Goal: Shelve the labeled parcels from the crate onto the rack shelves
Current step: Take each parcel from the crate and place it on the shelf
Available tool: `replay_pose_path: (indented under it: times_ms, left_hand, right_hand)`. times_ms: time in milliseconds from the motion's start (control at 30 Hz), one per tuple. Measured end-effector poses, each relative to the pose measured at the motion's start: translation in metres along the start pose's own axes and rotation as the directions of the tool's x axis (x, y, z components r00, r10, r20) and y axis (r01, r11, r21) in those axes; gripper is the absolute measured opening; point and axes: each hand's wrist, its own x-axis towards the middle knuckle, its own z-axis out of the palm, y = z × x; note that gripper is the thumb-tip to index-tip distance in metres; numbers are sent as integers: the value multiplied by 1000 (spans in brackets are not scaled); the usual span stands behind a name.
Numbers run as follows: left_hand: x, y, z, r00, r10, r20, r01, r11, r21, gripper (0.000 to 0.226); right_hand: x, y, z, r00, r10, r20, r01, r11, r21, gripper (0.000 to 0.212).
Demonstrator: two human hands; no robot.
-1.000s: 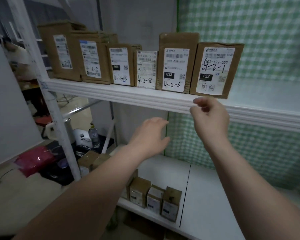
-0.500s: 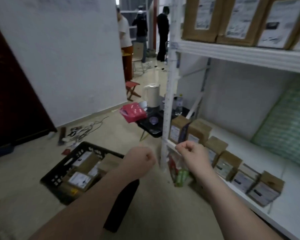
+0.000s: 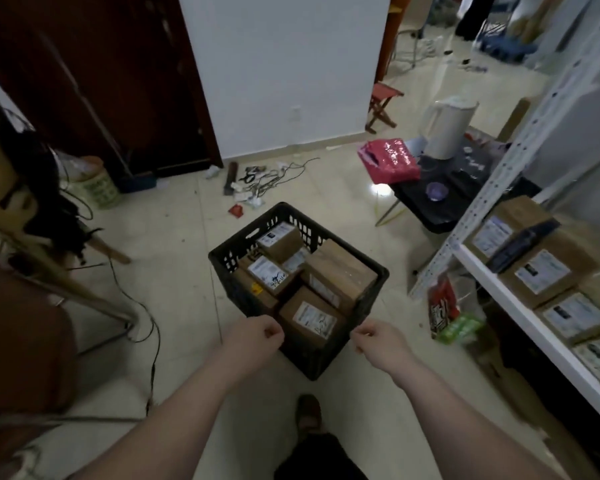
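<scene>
A black plastic crate (image 3: 235,249) stands on the tiled floor in front of me, holding several brown cardboard parcels with white labels. The nearest parcel (image 3: 310,320) lies at the crate's near corner, between my hands. My left hand (image 3: 255,342) hovers at the crate's near left side, fingers curled shut and holding nothing. My right hand (image 3: 378,342) hovers at the near right side, also curled shut with nothing in it. The white rack's low shelf (image 3: 520,323) runs along the right, with several labeled parcels (image 3: 542,277) lined up on it.
A low black table (image 3: 465,192) with a white kettle (image 3: 445,129) and a pink bag (image 3: 388,162) stands beyond the crate. Cables (image 3: 274,178) litter the floor by the wall. A wooden stand (image 3: 49,268) and cords are at left. Snack bags (image 3: 447,317) lie under the rack. My shoe (image 3: 309,415) is below.
My view swung from the upper shelf down and left to the crate on the floor. Both hands lowered from the shelf edge and closed into loose fists near the crate.
</scene>
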Motion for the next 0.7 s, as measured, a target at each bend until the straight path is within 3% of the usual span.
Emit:
replay_pose_path:
  times_ms: [133, 300, 433, 700]
  left_hand:
    - [31, -20, -6, 997, -51, 57, 53, 998, -33, 17]
    - [98, -35, -24, 986, -120, 112, 125, 992, -30, 20]
    - [166, -29, -46, 974, -145, 174, 136, 989, 64, 23]
    - [267, -30, -45, 964, -160, 212, 172, 985, -36, 23]
  right_hand:
    - [47, 2, 12, 995, 98, 22, -98, 995, -7, 8]
    - [123, -3, 23, 976, 215, 33, -215, 976, -28, 22]
    - [176, -11, 14, 953, 300, 38, -298, 954, -45, 41]
    - [267, -21, -4, 943, 331, -27, -331, 930, -160, 99]
